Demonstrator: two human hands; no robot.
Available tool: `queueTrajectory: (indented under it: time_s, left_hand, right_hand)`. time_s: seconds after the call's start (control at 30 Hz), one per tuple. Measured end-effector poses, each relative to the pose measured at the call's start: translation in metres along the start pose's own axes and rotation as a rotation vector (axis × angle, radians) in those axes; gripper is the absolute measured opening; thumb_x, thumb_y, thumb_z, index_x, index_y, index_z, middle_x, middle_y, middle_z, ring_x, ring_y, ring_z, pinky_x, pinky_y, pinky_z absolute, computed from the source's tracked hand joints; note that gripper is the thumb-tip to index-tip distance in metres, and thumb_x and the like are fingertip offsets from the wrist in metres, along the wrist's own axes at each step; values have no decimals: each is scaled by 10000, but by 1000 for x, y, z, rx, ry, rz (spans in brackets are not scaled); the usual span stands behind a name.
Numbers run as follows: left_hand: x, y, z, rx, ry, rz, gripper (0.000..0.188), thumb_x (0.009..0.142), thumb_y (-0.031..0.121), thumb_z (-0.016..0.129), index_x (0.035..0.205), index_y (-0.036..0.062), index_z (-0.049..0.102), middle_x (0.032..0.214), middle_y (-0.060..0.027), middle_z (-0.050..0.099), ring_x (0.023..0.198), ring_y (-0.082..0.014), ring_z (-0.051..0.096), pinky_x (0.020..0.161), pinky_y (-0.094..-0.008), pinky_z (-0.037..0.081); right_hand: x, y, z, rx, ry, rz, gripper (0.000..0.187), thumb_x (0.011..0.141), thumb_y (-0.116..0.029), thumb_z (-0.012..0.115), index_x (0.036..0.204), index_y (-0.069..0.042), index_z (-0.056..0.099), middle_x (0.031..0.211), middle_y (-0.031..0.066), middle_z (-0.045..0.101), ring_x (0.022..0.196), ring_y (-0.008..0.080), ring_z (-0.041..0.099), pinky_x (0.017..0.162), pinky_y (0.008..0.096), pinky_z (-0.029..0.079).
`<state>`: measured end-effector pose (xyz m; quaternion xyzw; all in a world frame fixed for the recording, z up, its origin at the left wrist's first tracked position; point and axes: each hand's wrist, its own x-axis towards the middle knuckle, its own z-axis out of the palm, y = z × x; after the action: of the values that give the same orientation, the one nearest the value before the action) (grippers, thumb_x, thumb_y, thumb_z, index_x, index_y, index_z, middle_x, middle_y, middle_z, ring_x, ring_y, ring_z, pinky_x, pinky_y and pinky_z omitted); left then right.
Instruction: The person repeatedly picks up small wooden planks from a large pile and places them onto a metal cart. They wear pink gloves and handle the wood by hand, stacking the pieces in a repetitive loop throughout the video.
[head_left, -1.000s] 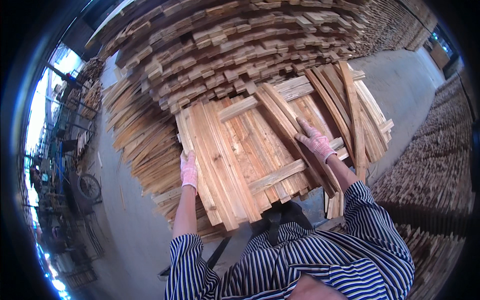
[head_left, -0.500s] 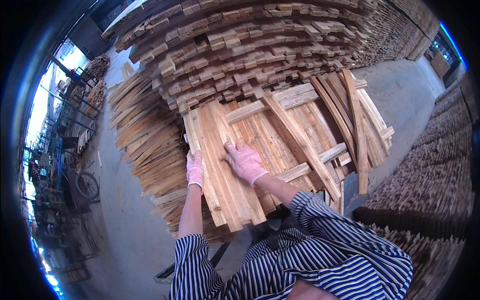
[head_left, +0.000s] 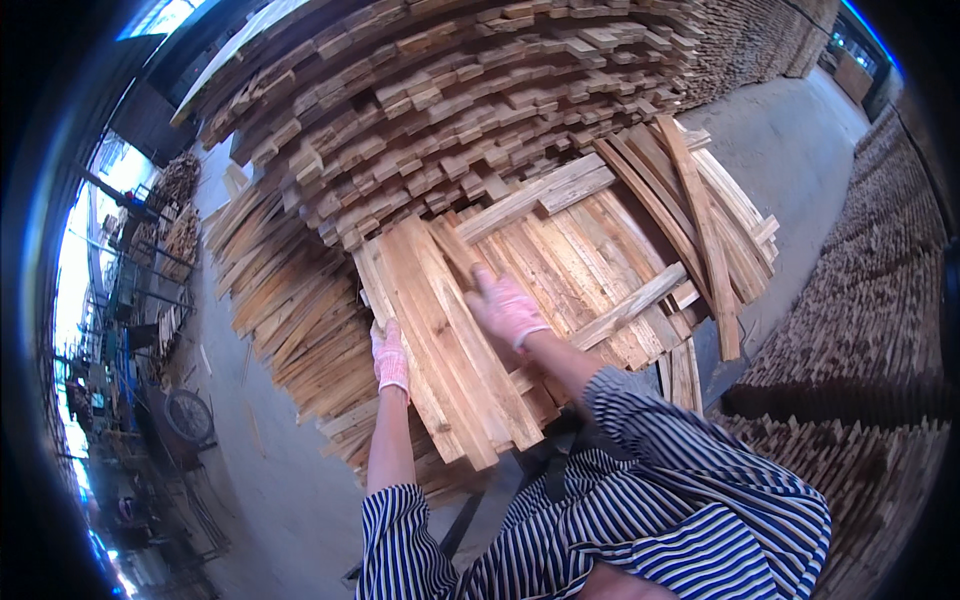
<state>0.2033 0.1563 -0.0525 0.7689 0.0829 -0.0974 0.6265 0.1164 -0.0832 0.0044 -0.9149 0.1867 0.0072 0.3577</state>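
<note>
A row of pale wooden planks [head_left: 440, 335] lies side by side in front of me, their near ends uneven. My left hand [head_left: 390, 358], in a pinkish knitted glove, grips the outer left edge of this row; part of its fingers is hidden at the edge. At the row's right side is my gloved right hand [head_left: 508, 312], fingers apart, its fingertips against the planks. Under and right of that hand, more planks [head_left: 560, 260] form a flat layer, with a short crosspiece [head_left: 630, 315] over the near part and another crosspiece [head_left: 540, 200] over the far part.
A tall stack of wooden strips [head_left: 450, 100] rises behind the planks. Loose strips [head_left: 290, 290] are heaped on the left. Several slanted planks [head_left: 690, 215] lie at the right end. Another stack [head_left: 840, 300] stands far right. A wheel [head_left: 188, 415] stands on the left.
The long plank that lay diagonally across the crosspieces is no longer there. My right hand has shifted slightly right along the row, and the whole view has tilted a little.
</note>
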Motion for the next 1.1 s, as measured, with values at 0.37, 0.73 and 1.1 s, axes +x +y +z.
queueTrajectory:
  time_s: [0.37, 0.73, 1.1]
  left_hand:
    - [-3, 3, -3, -16, -45, -22, 664, 1045, 358, 512, 1566, 18, 280, 1488, -192, 485, 1273, -311, 539, 1098, -397, 420]
    - [1, -6, -9, 42, 25, -2, 691, 1042, 364, 527, 1568, -1, 269, 1458, -185, 509, 1262, -292, 520, 1108, -373, 383]
    - [5, -10, -7, -69, 1, 26, 595, 1052, 333, 532, 1520, 11, 355, 1390, -151, 559, 1205, -255, 550, 1050, -358, 426]
  right_hand:
    - [47, 215, -133, -824, 818, 124, 520, 891, -102, 518, 1408, -73, 470, 1116, 184, 535, 1027, 340, 547, 821, 499, 442]
    - [-20, 159, -200, -472, 188, -20, 447, 909, -144, 610, 1334, -71, 491, 1217, 221, 592, 1135, 397, 608, 916, 503, 532]
    - [1, 21, -5, 141, -160, 12, 599, 955, -392, 577, 1411, -14, 487, 1378, 285, 545, 1251, 400, 573, 1060, 457, 457]
